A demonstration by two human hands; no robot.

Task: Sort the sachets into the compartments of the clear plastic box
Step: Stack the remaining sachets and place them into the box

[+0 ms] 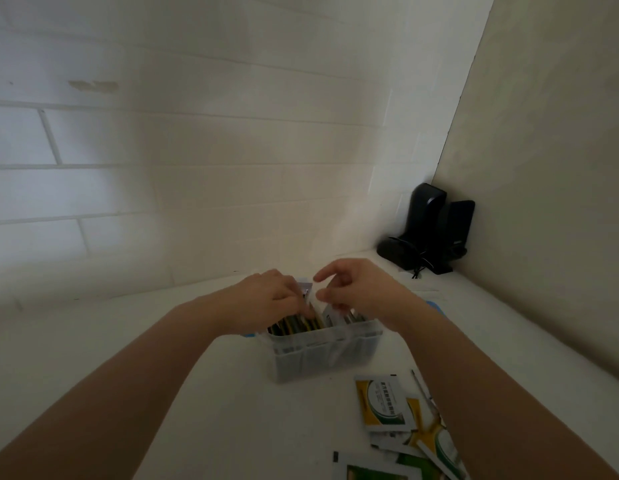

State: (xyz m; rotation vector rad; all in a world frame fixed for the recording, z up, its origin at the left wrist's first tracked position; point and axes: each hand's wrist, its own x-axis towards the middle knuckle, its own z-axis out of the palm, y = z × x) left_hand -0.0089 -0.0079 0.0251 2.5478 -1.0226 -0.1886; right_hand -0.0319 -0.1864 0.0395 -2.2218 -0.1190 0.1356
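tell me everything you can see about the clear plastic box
The clear plastic box is a small rectangular tub with cloudy see-through walls and faint upright ribs that suggest dividers inside. It stands upright and open-topped on the white table, with something blue showing at its far edges. Sachets stand on edge inside, packed in rows, dark and yellow ones on the left. The left hand reaches into the left side with its fingers among them; the right hand is above the right side, fingers curled by a pale sachet.

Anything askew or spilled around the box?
Nothing spilled or damaged. The unsorted sachets lie in a loose overlapping heap on the table, right of the clear box. Both the left hand and the right hand work over the box.
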